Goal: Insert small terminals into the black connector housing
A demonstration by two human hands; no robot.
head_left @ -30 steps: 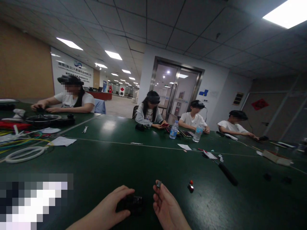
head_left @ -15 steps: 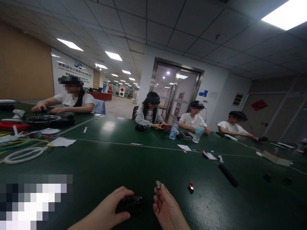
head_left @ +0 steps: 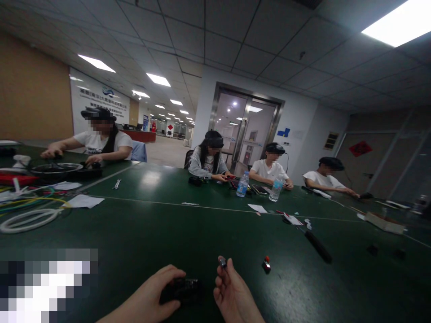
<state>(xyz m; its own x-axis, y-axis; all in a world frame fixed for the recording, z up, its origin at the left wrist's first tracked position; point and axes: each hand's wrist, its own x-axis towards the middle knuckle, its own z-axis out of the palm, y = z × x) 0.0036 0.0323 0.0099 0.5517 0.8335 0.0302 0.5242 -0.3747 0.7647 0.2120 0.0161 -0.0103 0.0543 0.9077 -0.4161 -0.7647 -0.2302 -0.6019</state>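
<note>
At the bottom of the head view, my left hand (head_left: 155,291) is wrapped round a black block-like part (head_left: 183,287) on the green table (head_left: 141,237). Its exact kind is too dark to make out. Just to the right, my right hand (head_left: 235,287) is raised palm-up, pinching a small shiny metal piece (head_left: 222,262) between thumb and forefinger. Beyond that hand lies a small metal part with a red-orange top (head_left: 266,264), touched by neither hand.
A black-handled tool (head_left: 318,246) lies to the right. Farther off stand two water bottles (head_left: 242,184) and a shallow box (head_left: 384,223). Left are a wrench (head_left: 116,184), paper (head_left: 83,201), coiled white tubing (head_left: 30,221) and wires. Several people sit across the table.
My right hand has tilted the metal piece slightly, and its thumb stands more upright. My left hand stays on the black part. The view has shifted a little.
</note>
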